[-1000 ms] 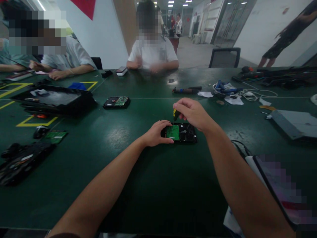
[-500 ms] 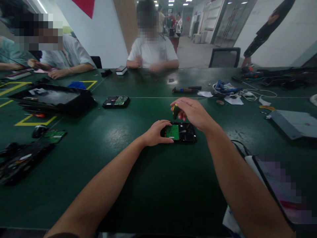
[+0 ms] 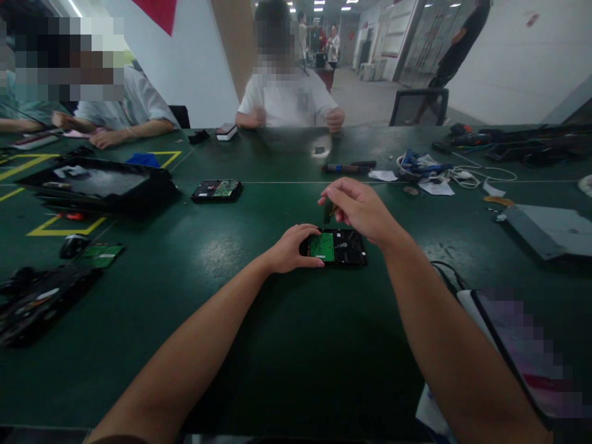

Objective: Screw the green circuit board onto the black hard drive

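Observation:
A black hard drive (image 3: 350,248) with a green circuit board (image 3: 322,246) on its upper face lies flat on the dark green table. My left hand (image 3: 296,248) grips its left end, thumb along the near edge and fingers along the far edge. Above the drive's far edge, my right hand (image 3: 352,206) is closed round a small screwdriver (image 3: 328,213) with a dark and yellow handle. The screwdriver stands roughly upright. Its tip is too small to make out against the far edge of the board.
Another hard drive (image 3: 217,190) lies farther back, beside a stack of black trays (image 3: 102,182). Dismantled parts (image 3: 41,302) are at left. A phone (image 3: 513,351) and a grey metal case (image 3: 550,231) are at right. Cables (image 3: 430,166) lie behind. A person (image 3: 289,98) sits opposite.
My right hand's fingers have shifted slightly round the screwdriver handle; my left hand and the drive stay put. The person opposite has moved a hand outward, and a walker behind has moved left.

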The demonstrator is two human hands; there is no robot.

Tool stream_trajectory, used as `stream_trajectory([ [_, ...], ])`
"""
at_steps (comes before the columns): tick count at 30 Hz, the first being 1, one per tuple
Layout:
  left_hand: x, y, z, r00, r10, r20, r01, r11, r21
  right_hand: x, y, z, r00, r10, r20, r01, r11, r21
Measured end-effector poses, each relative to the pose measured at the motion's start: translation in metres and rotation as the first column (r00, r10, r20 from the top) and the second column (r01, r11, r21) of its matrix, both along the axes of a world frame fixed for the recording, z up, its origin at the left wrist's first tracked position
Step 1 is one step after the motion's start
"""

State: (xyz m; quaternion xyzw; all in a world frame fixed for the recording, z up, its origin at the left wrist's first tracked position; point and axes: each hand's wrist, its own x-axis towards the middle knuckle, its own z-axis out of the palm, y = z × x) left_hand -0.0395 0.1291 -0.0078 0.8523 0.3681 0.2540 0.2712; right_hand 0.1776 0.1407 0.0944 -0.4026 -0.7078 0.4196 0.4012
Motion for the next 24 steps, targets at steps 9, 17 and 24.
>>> stream_trajectory([
  [9, -0.0004, 0.0001, -0.0025, 1.0, 0.008, -0.004, -0.008, 1.0, 0.003, -0.0002, 0.0019, -0.0045, 1.0, 0.005, 0.008, -0.005, 1.0, 0.011],
  [17, -0.0009, 0.0006, -0.0017, 1.0, 0.002, -0.007, -0.002, 1.0, 0.004, 0.0006, -0.0001, -0.0002, 0.996, -0.084, -0.006, 0.084, 0.996, -0.017],
  [24, -0.0008, 0.002, -0.0024, 1.0, -0.012, 0.001, 0.012, 1.0, 0.015, -0.001, -0.001, -0.0007, 1.0, 0.004, -0.024, -0.004, 1.0, 0.0],
])
